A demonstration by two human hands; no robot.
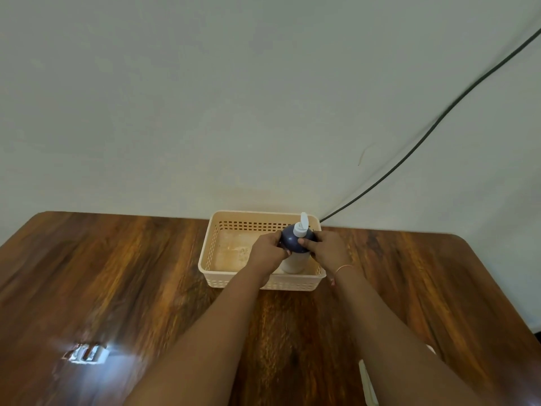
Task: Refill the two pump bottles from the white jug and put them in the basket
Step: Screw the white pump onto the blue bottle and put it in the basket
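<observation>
Dark-topped bottle (295, 244) gripped by both hands at the basket's right end.

Upright with its pump on top, the bottle sits inside the basket (205, 266), long axis vertical, its pale lower body reaching toward the floor; whether it rests there I cannot tell. Its dark shoulder is clamped from opposite sides by the left hand (265, 250) and the right hand (328, 249), fingers curled round it, both equally near, so the coming move looks like a short lowering and a release. Left of the bottle the basket floor lies bare; no second bottle is in view. The wooden table (117, 273) carries the basket at its far edge, against a pale wall (205, 98), and a black cable (424, 136) runs down behind the basket's right corner.
</observation>
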